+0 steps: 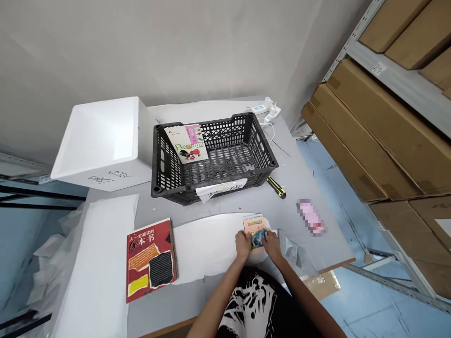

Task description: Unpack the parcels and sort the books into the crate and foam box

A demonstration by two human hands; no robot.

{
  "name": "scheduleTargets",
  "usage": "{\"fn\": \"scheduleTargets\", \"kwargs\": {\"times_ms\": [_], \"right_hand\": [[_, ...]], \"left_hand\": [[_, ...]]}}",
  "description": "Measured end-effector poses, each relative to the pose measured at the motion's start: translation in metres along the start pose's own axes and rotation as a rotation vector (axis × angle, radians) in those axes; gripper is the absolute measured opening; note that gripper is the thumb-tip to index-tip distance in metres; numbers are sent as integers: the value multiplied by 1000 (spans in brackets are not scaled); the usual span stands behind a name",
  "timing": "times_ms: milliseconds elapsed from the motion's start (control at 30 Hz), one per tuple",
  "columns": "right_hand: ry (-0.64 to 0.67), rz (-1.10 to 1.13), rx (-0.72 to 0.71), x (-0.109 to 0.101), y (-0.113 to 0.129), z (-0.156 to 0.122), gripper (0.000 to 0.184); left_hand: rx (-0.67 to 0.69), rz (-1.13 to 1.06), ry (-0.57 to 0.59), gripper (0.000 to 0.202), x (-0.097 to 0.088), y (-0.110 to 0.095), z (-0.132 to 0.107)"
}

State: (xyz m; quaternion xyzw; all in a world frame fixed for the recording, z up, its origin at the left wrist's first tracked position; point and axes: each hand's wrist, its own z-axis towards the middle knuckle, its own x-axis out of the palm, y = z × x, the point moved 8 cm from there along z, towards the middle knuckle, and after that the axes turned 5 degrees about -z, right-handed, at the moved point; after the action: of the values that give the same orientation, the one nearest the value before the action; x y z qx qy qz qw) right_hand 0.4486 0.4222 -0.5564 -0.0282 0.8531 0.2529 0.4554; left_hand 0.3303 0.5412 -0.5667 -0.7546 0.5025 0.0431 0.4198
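Note:
A small book (254, 226) with an orange-pink cover and a blue picture lies on white paper at the table's front edge. My left hand (243, 245) grips its lower left side, and my right hand (272, 245) has hold of the lower right side. The fingers of both hands are curled at the cover's edges, partly hiding the picture. Clear plastic wrap (294, 253) lies just right of my right hand. The white paper sheet (200, 244) stretches out leftward under the small book.
A thick red book (151, 258) lies at left. Behind stands a black plastic crate (214, 180) with a booklet (188, 143) leaning inside. A white foam box (102, 173), yellow-black box cutter (277, 188), blurred pink object (312, 217) and power strips (259, 109) surround it. Cartons (373, 136) fill the right shelf.

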Motion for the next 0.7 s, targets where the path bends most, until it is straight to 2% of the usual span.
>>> {"fn": "scheduleTargets", "kwargs": {"times_ms": [100,167,200,300,367,467,533,567,667,700], "right_hand": [[8,59,45,6,-7,5,28],[13,125,61,8,-9,7,28],[18,168,62,8,-9,8,28],[46,331,21,2,-4,10,34],[62,441,-40,-14,7,12,42],[107,638,-209,-65,44,13,50],[183,822,-400,-117,88,11,49],[182,845,-480,-147,110,12,46],[54,746,-667,-236,183,23,41],[-17,673,-718,-260,207,30,39]], "left_hand": [[-34,12,-1,7,2,1,9],[-19,2,26,0,1,-3,11],[1,-9,45,4,1,-7,9],[115,-71,101,7,-9,-27,-4],[213,-121,130,4,-25,-45,-19],[395,-216,168,9,-67,-90,-46],[564,-299,183,17,-107,-136,-64],[643,-314,174,20,-129,-162,-72],[831,-285,64,22,-200,-242,-77],[877,-226,-18,22,-223,-267,-72]]}}
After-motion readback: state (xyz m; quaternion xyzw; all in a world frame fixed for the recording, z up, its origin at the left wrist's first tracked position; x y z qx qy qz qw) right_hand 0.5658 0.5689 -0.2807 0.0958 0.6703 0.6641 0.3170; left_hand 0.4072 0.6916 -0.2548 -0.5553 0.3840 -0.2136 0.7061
